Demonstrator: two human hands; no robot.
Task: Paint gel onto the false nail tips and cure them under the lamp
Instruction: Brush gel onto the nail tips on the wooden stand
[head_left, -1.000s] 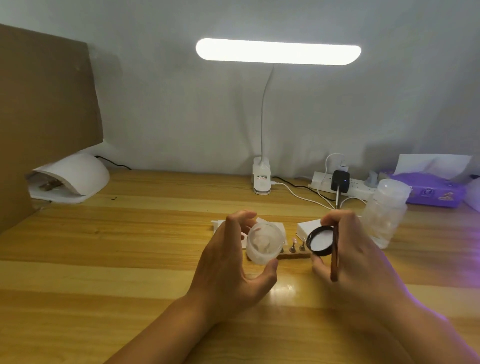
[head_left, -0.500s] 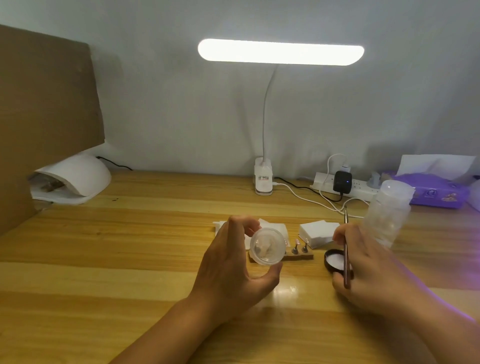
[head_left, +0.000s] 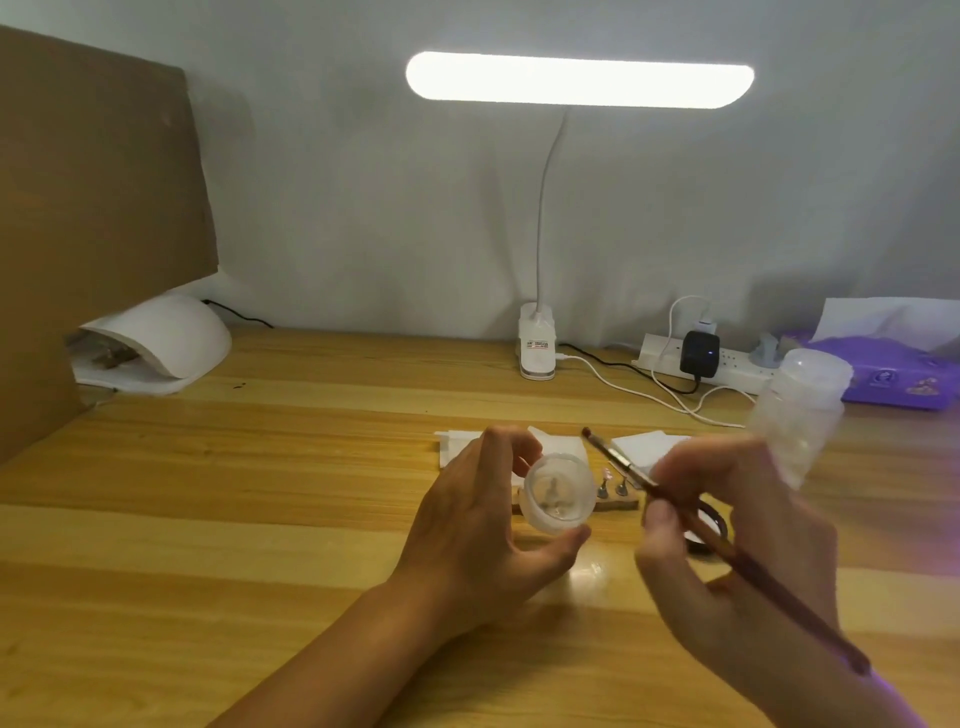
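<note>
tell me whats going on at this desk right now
A person is getting ready to paint false nails. The left hand holds a small open clear jar, and the right hand grips a thin brush, tip raised near the jar. The black lid lies on the desk. The nail tips sit on their stand behind the jar.

The curing lamp (head_left: 171, 340) is sitting back left on the bench (head_left: 260, 493). The nail stand (head_left: 623, 503) is resting left of the lid (head_left: 718, 521), before the desk lamp (head_left: 537, 348).

Wooden table (head_left: 260, 467) with nail lamp (head_left: 171, 338), desk lamp (head_left: 537, 348), power strip (head_left: 737, 371), tissue pack (head_left: 893, 374), perhaps a black lid (head_left: 719, 519).
</note>
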